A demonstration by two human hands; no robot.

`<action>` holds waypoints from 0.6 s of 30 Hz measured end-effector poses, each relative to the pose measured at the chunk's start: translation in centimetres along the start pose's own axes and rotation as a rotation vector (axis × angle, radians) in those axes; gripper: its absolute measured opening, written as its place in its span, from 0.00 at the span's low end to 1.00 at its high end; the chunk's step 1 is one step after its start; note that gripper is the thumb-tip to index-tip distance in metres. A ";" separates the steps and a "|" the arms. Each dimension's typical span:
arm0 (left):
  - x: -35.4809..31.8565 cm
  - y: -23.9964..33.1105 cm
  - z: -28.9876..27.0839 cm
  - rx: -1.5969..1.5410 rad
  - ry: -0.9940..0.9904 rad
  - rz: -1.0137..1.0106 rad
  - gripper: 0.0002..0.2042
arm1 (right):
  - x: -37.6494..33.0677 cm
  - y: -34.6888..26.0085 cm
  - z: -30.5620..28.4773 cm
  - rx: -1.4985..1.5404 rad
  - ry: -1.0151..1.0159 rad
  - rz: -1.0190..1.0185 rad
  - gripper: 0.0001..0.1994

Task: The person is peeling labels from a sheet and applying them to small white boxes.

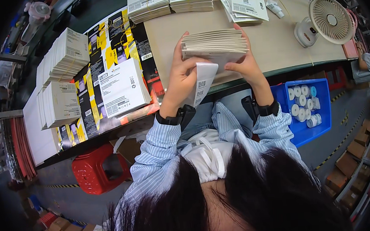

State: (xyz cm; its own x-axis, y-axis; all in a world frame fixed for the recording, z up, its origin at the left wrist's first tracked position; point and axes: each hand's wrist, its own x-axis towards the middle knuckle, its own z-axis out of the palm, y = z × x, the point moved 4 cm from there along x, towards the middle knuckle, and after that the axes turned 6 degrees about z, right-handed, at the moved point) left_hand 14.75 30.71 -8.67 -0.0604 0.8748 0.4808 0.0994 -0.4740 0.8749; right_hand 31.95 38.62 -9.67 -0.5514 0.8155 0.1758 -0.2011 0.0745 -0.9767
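Gripping a stack of white printed packets [214, 43] mid-scene, above the near edge of the beige tabletop [165, 34], with the left hand [181, 78] curled around the left end and the right hand [247, 65] around the right. Holding, too, in the left hand, a white printed slip [204, 82] — tilted down toward the near side. Held between a packet pile [122, 89] on the left and a white desk fan [331, 19] on the far right — flanked, near right, by a blue bin [310, 134] of white rolls [300, 101].

Grey floor [342, 112] with yellow-and-black lines [62, 186], red plastic stool [89, 173], beige tabletop [283, 38], cardboard boxes [346, 165] at right.
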 end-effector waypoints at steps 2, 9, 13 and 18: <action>0.0 -0.9 0.6 -0.029 -0.002 -0.057 0.10 | 0.0 -0.1 0.2 0.038 0.063 0.005 0.54; 0.6 -0.8 2.2 0.103 -0.089 -0.187 0.08 | 0.6 -0.2 -0.7 -0.064 0.256 0.015 0.31; 0.9 2.8 1.6 0.280 -0.020 0.051 0.09 | 7.2 -6.5 -8.0 -0.221 0.544 -0.002 0.22; 1.0 6.6 0.1 0.419 -0.057 0.073 0.10 | 15.6 -3.5 -17.7 -0.359 0.358 0.155 0.27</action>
State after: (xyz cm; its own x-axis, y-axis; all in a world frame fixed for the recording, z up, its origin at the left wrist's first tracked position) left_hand 15.45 28.44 -2.47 0.0157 0.8501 0.5264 0.4967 -0.4635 0.7338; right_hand 38.34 61.24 -5.69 -0.2295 0.9727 0.0339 0.1853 0.0779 -0.9796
